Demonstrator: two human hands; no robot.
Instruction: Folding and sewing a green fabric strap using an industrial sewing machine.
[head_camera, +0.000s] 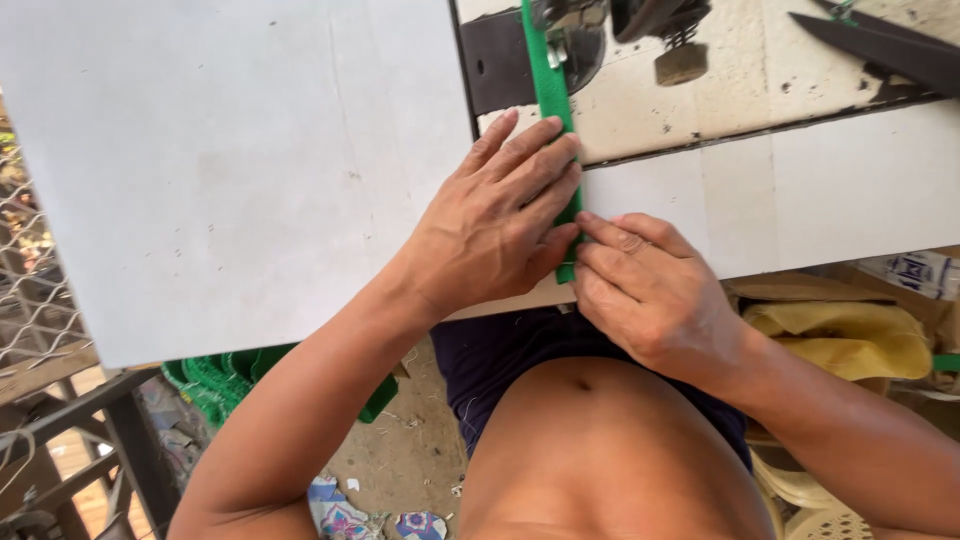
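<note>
Where the green strip (551, 90) nears the table's (230, 170) front edge, it is pressed by the left hand's (495, 225) flat fingers and pinched by the right hand (645, 290).

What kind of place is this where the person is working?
Probably a small sewing workshop. A sewing machine stands on a white table, both hands guide a green strap to it, and scissors lie nearby.

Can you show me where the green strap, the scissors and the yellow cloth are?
green strap (546, 75): head view, on the stretch above the fingers.
scissors (890, 45): head view, on the dark blade.
yellow cloth (850, 340): head view, on its middle fold.
</note>
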